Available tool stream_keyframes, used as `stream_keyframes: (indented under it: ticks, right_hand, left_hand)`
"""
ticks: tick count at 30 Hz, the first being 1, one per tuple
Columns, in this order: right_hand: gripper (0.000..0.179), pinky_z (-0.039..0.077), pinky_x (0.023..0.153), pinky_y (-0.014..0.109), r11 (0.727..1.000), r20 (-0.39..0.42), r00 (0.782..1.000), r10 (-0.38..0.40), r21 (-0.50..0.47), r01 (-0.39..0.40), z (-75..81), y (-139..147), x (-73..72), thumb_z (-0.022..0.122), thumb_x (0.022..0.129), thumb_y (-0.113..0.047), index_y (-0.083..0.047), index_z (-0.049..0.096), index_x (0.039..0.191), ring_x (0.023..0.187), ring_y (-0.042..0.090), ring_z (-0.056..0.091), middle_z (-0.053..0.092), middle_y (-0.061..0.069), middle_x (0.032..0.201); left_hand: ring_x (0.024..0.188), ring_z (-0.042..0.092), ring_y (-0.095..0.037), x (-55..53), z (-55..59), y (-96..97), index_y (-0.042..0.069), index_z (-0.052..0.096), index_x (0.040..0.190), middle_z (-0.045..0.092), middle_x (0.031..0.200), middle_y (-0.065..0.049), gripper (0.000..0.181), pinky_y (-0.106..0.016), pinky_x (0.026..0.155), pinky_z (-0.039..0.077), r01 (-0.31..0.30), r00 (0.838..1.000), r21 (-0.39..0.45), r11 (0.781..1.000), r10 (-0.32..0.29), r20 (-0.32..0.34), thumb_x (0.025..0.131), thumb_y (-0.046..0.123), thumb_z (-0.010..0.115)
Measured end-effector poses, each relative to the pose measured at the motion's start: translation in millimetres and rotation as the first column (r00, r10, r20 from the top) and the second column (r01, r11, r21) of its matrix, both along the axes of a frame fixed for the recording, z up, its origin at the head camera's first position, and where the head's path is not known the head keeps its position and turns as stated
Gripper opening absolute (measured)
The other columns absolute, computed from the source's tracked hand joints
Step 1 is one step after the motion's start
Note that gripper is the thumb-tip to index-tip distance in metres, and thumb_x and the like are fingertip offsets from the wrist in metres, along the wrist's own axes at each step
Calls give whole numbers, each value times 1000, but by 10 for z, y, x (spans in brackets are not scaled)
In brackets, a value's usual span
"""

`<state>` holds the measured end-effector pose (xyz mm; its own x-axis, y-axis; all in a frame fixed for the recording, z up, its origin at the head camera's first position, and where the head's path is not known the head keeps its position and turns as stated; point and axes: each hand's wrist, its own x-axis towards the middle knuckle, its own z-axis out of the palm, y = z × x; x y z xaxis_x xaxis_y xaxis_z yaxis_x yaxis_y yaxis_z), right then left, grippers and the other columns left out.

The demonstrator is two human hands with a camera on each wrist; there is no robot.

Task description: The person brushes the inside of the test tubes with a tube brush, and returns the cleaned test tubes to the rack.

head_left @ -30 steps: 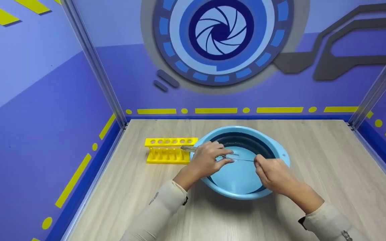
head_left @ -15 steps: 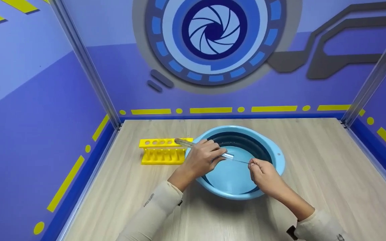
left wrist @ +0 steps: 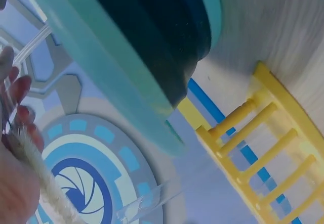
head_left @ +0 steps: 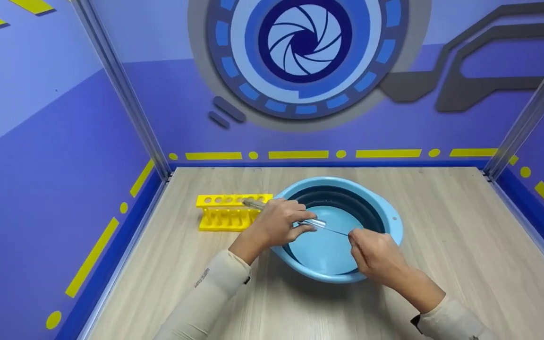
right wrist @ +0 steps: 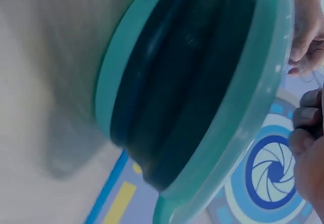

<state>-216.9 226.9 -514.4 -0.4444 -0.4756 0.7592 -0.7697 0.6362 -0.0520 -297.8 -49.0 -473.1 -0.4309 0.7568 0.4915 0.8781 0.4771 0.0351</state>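
Over the basin, my left hand (head_left: 276, 222) holds a clear test tube (head_left: 319, 224) between thumb and fingers, its mouth tilted toward the right. Pale bristles of a test tube brush (head_left: 253, 204) show past the other side of that hand; they appear to be inside the tube. From the mouth, the brush's thin wire handle (head_left: 337, 232) runs to my right hand (head_left: 378, 255), which pinches its end with curled fingers. In the left wrist view, the bristles (left wrist: 43, 178) lie beside the palm. The right wrist view cuts off most of the right hand (right wrist: 311, 133).
A light-blue basin (head_left: 394, 226) with dark folding walls stands under both hands. Left of it is a yellow test tube rack (head_left: 210, 202), partly behind the left hand. A clear tube (left wrist: 142, 204) shows near the rack in the left wrist view. Patterned walls enclose the wooden table (head_left: 168, 264).
The view has shifted slightly. My left fingers closed tighter round the tube, then loosened a little. The right hand has dropped slightly, so the wire slopes more downward to the right.
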Motion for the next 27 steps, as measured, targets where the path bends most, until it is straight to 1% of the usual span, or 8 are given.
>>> stream_keyframes:
  ticks: [3,6,9,11,17,22,25,27]
  right_hand:
    - [19,41,54,13,999,-83,996,43,34,-40,-23,66,-51,47,102,-6,-7,62,92,60,4,46,52,-4,70]
    - [32,41,54,13,997,-130,989,71,42,-66,-41,123,-86,37,109,-14,-6,63,92,59,6,47,54,-3,71]
    - [35,40,54,12,995,-156,984,88,58,-80,-57,149,-104,35,111,-15,-6,63,92,60,6,46,53,-4,72]
    - [34,39,54,11,994,-160,983,92,67,-82,-62,152,-105,35,110,-15,-7,63,93,60,5,45,53,-4,72]
    - [36,39,53,10,994,-149,984,93,71,-84,-72,156,-85,34,111,-15,-7,63,91,58,5,45,52,-5,71]
    - [35,40,53,11,992,-164,981,101,89,-88,-64,171,-66,35,111,-13,-7,63,91,59,5,46,53,-4,72]
    - [35,40,53,11,992,-161,981,106,92,-92,-62,179,-52,35,111,-12,-6,63,92,59,6,45,53,-3,72]
    - [35,40,53,9,992,-152,983,103,94,-89,-65,187,-38,35,112,-14,-7,63,92,58,5,44,52,-4,72]
  left_hand:
    - [65,56,-7,6,53,-11,24,83,121,80,92,7,33,-15,62,42,0,986,-47,999,8,167,100,49,72]
    - [64,53,-5,6,103,-17,25,81,125,83,104,7,38,-15,61,41,0,941,-68,998,23,336,101,52,71]
    - [64,52,-6,2,140,-38,27,81,126,81,99,8,40,-18,61,41,-13,892,-75,997,45,449,100,55,70]
    - [66,52,-7,-2,154,-57,28,81,126,78,93,8,40,-19,62,41,-20,871,-74,997,53,488,100,56,70]
    - [70,55,-7,-21,167,-106,26,82,122,76,88,9,39,-19,64,44,3,831,-48,999,24,556,98,55,74]
    - [71,57,-6,-14,216,-142,21,84,115,77,89,7,36,-20,65,47,9,778,-28,1000,10,628,95,50,79]
    - [72,58,-7,-10,229,-150,21,84,114,78,90,8,35,-20,65,47,5,768,-32,999,17,640,95,49,80]
    - [72,58,-6,-9,224,-151,22,84,115,77,90,9,35,-20,65,47,-3,779,-51,999,35,627,94,50,80]
